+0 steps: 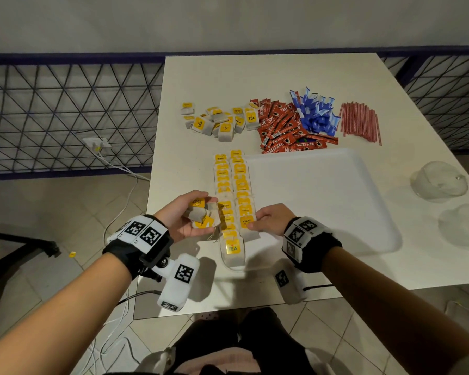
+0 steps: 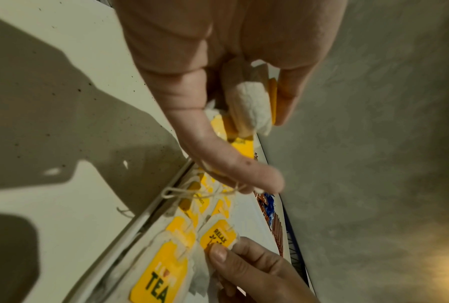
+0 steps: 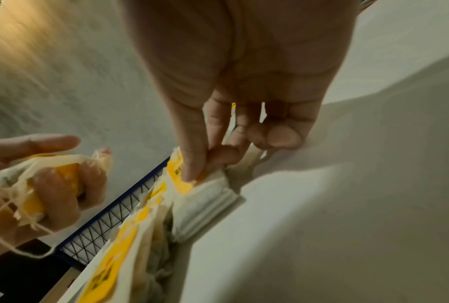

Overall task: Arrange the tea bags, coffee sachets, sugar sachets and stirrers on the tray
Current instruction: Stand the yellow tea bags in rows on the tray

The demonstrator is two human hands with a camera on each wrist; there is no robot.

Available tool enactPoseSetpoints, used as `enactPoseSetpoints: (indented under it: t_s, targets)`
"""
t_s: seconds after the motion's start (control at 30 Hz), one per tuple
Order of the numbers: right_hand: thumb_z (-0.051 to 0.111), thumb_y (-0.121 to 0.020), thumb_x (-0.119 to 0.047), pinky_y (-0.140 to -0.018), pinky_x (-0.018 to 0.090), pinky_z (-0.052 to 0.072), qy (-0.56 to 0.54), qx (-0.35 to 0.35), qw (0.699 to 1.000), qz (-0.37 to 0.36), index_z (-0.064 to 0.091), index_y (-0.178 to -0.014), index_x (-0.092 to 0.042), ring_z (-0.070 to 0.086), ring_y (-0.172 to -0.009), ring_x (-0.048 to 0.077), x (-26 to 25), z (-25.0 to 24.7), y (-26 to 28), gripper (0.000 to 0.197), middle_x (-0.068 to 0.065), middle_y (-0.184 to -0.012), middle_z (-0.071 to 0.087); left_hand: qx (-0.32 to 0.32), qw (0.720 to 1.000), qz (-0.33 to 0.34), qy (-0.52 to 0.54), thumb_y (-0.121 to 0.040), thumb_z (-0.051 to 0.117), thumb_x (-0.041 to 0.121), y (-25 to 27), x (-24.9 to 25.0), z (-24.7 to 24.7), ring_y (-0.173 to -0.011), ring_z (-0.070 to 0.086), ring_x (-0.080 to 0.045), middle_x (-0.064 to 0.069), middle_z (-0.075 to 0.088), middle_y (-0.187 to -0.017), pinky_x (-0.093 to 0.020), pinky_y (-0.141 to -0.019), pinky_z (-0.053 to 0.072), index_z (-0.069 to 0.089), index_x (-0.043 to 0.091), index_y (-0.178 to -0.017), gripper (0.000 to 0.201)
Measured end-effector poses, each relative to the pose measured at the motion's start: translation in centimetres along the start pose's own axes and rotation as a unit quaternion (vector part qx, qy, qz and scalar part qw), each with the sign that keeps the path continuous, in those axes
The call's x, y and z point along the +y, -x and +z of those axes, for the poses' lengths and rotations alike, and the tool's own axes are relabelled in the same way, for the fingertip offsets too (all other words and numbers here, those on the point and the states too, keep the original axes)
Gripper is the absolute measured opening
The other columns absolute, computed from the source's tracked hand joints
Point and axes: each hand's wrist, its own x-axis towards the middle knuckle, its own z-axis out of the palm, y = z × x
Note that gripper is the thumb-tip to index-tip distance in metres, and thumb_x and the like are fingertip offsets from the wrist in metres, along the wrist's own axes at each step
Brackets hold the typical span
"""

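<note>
Several tea bags (image 1: 202, 215) cupped in left hand (image 1: 186, 216) | right hand (image 1: 268, 220) apparently pinching row's nearest bag (image 1: 246, 224)

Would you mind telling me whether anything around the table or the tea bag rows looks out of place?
A small yellow tag lies on the tiled floor left of the table, apparently a dropped tea bag label. On the tray, loose strings from the tea bags trail over the left rim. Otherwise the two tea bag rows look tidy.

Left hand (image 2: 218, 86) clutching tea bags (image 2: 249, 102); right hand (image 2: 251, 272) pinching RELAX bag (image 2: 218, 237).
</note>
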Motion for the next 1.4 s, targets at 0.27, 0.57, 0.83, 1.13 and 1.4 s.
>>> enactPoseSetpoints:
  t_s: [0.27,0.57,0.83,1.13,1.4]
  targets:
    - [0.074,-0.076,-0.021,-0.085,0.03,0.048,0.036,0.017,0.999,0.02,0.05,-0.066,-0.019,0.055,-0.082,0.017,-0.6,0.0,-0.9,0.027,-0.005,-0.064,0.056,0.005,1.0,0.002,0.004,-0.09,0.052,0.026,0.1,-0.1,0.1,-0.054,0.066,-0.016,-0.005,0.065,-0.079,-0.03,-0.053,0.057,0.066,0.011,-0.09,0.021]
    - [0.074,-0.074,-0.021,-0.073,0.026,0.049,0.052,0.027,0.998,-0.001,0.047,-0.072,-0.021,0.055,-0.065,0.008,-0.6,-0.2,-0.6,0.027,-0.004,-0.065,0.059,0.007,1.0,-0.005,0.006,-0.089,0.054,0.026,-0.3,-0.5,0.2,-0.055,0.067,-0.017,-0.004,0.068,-0.07,-0.032,-0.054,0.058,0.067,0.01,-0.09,0.021]
    - [0.072,-0.077,-0.029,-0.063,0.022,0.039,0.017,0.017,0.996,-0.084,0.052,-0.083,-0.02,0.049,-0.07,0.01,-3.7,-2.6,0.9,0.023,-0.004,-0.073,0.052,-0.001,0.999,-0.008,0.036,-0.09,0.052,0.035,-0.4,0.2,0.7,-0.061,0.069,-0.026,-0.013,0.069,-0.074,-0.039,-0.056,0.059,0.065,0.005,-0.098,0.033]
    - [0.063,-0.079,-0.05,-0.06,0.028,0.045,0.061,-0.075,0.993,-0.069,0.06,-0.09,-0.014,0.056,-0.068,0.017,-7.0,-1.4,1.3,0.037,0.004,-0.078,0.063,-0.043,0.995,-0.003,0.093,-0.092,0.048,0.03,-0.5,1.1,1.5,-0.068,0.07,-0.031,-0.014,0.07,-0.08,-0.048,-0.064,0.056,0.064,0.006,-0.098,0.03]
    - [0.069,-0.082,-0.023,-0.06,0.022,0.044,-0.022,-0.092,0.99,-0.106,0.058,-0.082,-0.02,0.051,-0.064,0.008,-7.5,-2.1,1.2,0.011,-0.004,-0.07,0.053,-0.057,0.992,0.029,0.108,-0.09,0.048,0.016,0.0,1.1,1.8,-0.073,0.071,-0.03,-0.014,0.071,-0.084,-0.046,-0.063,0.057,0.063,0.006,-0.1,0.021]
